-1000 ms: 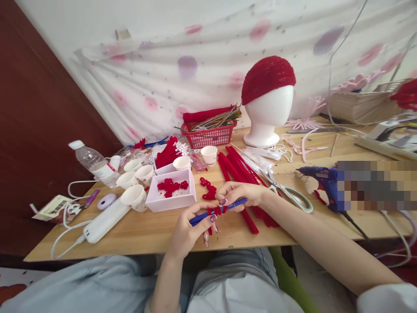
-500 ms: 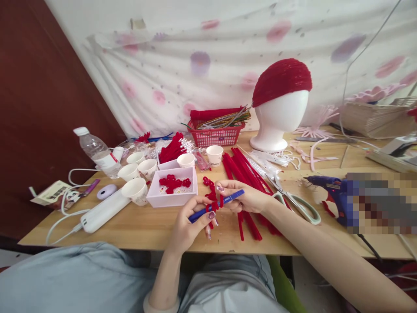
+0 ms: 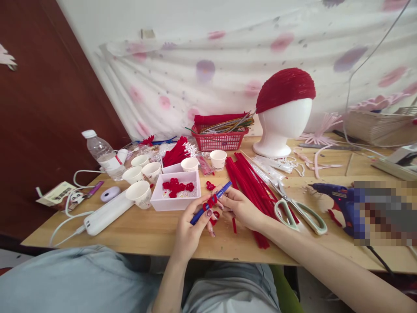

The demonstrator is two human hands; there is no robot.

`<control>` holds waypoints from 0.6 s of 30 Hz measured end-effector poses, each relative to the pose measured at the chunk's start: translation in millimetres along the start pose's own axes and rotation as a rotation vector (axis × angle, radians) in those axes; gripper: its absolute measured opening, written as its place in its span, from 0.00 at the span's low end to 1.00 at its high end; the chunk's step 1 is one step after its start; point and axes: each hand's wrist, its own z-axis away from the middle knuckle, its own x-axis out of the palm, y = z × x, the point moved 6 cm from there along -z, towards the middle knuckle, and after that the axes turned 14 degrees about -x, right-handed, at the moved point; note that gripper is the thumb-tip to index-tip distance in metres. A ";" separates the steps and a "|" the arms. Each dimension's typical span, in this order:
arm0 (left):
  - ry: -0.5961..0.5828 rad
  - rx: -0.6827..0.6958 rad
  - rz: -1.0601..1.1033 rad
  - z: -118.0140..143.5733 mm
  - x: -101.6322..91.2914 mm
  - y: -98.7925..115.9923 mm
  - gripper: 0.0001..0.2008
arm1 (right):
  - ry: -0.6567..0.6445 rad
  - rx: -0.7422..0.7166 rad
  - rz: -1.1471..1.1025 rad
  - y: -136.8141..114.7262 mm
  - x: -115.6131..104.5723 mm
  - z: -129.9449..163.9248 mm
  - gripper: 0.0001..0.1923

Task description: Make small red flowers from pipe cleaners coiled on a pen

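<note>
A blue pen (image 3: 224, 188) slants up to the right in front of me, and a red pipe cleaner (image 3: 210, 202) is coiled around its middle. My left hand (image 3: 191, 221) is closed around the pen's lower part, thumb against the coil. The fingers of my right hand (image 3: 239, 206) are closed at the coil's right side, pinching the pipe cleaner; its end is hidden behind them. A red loop hangs below the pen. Close behind the hands lies a small red looped piece (image 3: 210, 186). Loose red pipe cleaners (image 3: 252, 187) lie to the right.
A white box (image 3: 169, 204) holds beads and red looped flowers. Paper cups (image 3: 139, 196) and a bottle (image 3: 106, 156) stand left. Behind are a red basket (image 3: 220, 142) and a foam head (image 3: 276, 121) with a red cap. Scissors (image 3: 299, 208) and a glue gun (image 3: 339, 198) lie right.
The right hand has drawn in closer to the pen, and the pipe cleaner coils now sit tighter together on it. The whole view has shifted slightly.
</note>
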 end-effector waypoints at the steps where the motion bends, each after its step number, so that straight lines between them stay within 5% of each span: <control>1: -0.002 -0.002 -0.016 0.3 0.3 -0.6 0.24 | -0.019 -0.013 0.035 0.5 0.5 0.3 0.25; 10: 0.079 -0.019 -0.091 1.1 -0.3 -0.8 0.23 | -0.130 -0.094 0.364 -11.6 2.0 5.0 0.18; 14: 0.149 -0.013 -0.107 1.0 -2.9 -0.9 0.22 | -0.231 -0.222 0.897 -32.7 4.6 10.5 0.08; 18: 0.063 -0.080 -0.183 0.1 0.8 -4.6 0.21 | -0.423 -0.408 1.233 -53.1 4.7 10.5 0.12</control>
